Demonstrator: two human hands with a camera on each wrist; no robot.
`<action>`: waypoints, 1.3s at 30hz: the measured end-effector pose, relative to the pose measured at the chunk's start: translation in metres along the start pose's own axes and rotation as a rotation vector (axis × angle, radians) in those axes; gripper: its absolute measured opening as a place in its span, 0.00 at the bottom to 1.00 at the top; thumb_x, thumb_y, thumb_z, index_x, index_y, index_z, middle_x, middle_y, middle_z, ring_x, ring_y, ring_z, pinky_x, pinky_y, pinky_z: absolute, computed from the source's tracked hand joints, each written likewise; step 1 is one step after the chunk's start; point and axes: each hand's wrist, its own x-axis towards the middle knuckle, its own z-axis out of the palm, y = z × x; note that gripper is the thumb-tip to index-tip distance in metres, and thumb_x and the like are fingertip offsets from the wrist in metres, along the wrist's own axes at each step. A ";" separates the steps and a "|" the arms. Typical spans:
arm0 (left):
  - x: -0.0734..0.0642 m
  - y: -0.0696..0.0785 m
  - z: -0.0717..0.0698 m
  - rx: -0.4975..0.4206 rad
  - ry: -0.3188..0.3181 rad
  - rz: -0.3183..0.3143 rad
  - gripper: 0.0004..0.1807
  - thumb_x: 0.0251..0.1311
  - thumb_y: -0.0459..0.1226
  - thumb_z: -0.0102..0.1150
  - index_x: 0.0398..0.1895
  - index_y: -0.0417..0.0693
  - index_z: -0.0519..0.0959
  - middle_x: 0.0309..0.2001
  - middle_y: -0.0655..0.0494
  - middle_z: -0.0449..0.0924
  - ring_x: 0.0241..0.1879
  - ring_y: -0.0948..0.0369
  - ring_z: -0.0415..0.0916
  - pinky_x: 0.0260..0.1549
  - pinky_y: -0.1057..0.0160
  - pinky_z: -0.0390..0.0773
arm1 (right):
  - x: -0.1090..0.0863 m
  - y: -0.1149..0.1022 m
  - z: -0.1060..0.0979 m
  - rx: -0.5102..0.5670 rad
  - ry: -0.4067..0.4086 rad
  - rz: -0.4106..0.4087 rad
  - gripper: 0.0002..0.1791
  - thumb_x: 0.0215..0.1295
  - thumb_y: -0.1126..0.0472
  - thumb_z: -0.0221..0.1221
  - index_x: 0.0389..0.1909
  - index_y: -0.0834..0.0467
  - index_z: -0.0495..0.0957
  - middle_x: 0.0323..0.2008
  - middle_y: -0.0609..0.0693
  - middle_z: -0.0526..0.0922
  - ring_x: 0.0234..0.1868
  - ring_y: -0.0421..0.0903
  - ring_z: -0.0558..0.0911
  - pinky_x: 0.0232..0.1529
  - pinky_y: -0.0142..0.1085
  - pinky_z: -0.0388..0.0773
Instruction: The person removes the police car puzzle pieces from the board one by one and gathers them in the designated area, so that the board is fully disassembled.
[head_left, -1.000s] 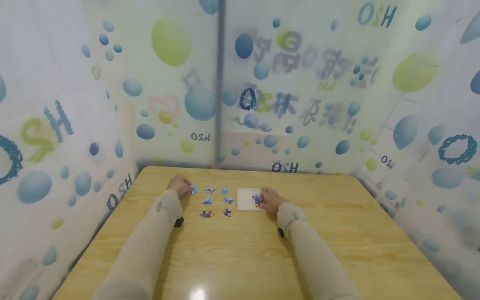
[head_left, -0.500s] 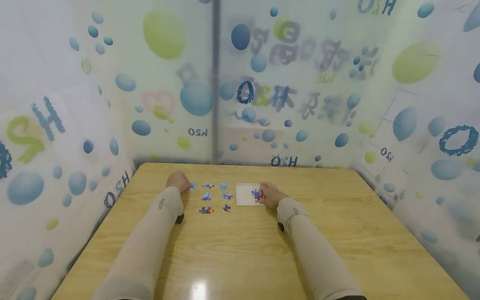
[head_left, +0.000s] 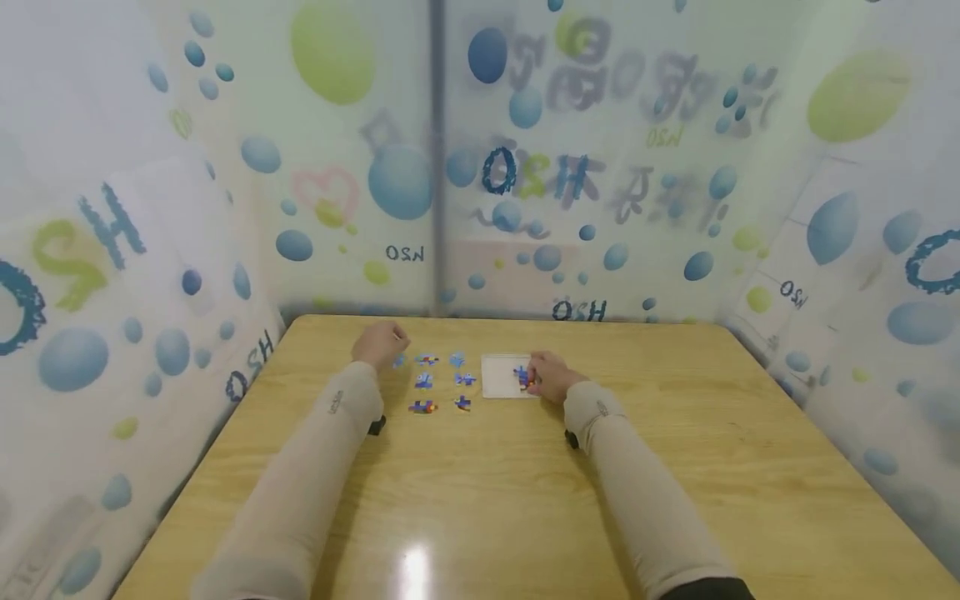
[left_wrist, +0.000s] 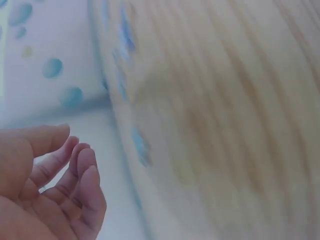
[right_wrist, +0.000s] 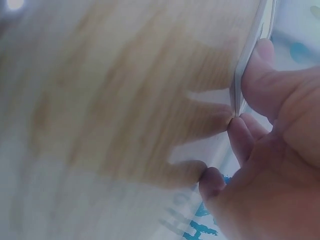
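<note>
My left hand (head_left: pixel 382 343) is lifted above the leftmost light-blue jigsaw piece (head_left: pixel 399 361). In the left wrist view its fingers are loosely curved with nothing between them, and that jigsaw piece (left_wrist: pixel 140 145) lies on the table apart from them. At the tray's right side, my right hand (head_left: pixel 553 377) grips the edge of the white puzzle tray (head_left: pixel 497 387). In the right wrist view the thumb lies along the tray's edge (right_wrist: pixel 243 65), with fingertips at its corner. A blue and red jigsaw piece (head_left: pixel 521 376) sits inside the tray, beside the right fingers, which partly cover it.
Several loose jigsaw pieces (head_left: pixel 423 381) lie in rough rows between the left hand and the tray. Patterned curtains (head_left: pixel 352 208) stand behind and beside the wooden table (head_left: pixel 480 500).
My left hand has let go of the leftmost jigsaw piece and risen slightly, leaving it on the table. The right hand stays at the tray, while the head view has shifted a little.
</note>
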 end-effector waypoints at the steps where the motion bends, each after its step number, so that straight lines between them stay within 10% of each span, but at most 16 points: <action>1: -0.001 0.008 0.003 0.013 -0.012 0.019 0.15 0.73 0.41 0.55 0.52 0.41 0.81 0.50 0.45 0.84 0.43 0.50 0.81 0.42 0.50 0.82 | 0.000 0.001 0.001 0.000 -0.001 0.001 0.08 0.73 0.63 0.59 0.36 0.56 0.68 0.75 0.69 0.55 0.75 0.70 0.53 0.75 0.60 0.49; 15: -0.007 0.131 0.096 0.049 -0.270 0.198 0.14 0.71 0.38 0.58 0.53 0.38 0.80 0.54 0.46 0.83 0.54 0.50 0.79 0.56 0.53 0.79 | -0.003 0.002 0.006 0.020 0.015 0.016 0.09 0.72 0.64 0.60 0.35 0.56 0.68 0.73 0.67 0.59 0.75 0.67 0.55 0.75 0.59 0.52; 27: 0.012 0.149 0.125 0.029 -0.287 0.069 0.20 0.69 0.39 0.60 0.16 0.47 0.72 0.21 0.56 0.72 0.22 0.60 0.68 0.27 0.63 0.73 | -0.001 0.001 0.003 -0.026 0.038 -0.022 0.11 0.72 0.64 0.60 0.36 0.58 0.65 0.65 0.68 0.64 0.67 0.65 0.62 0.71 0.55 0.59; 39: 0.020 0.136 0.130 -0.327 -0.276 0.025 0.05 0.63 0.34 0.67 0.37 0.41 0.83 0.36 0.51 0.82 0.34 0.58 0.77 0.35 0.61 0.78 | 0.011 0.009 0.010 0.010 0.048 0.100 0.18 0.71 0.60 0.63 0.51 0.62 0.66 0.59 0.62 0.67 0.58 0.57 0.69 0.66 0.51 0.66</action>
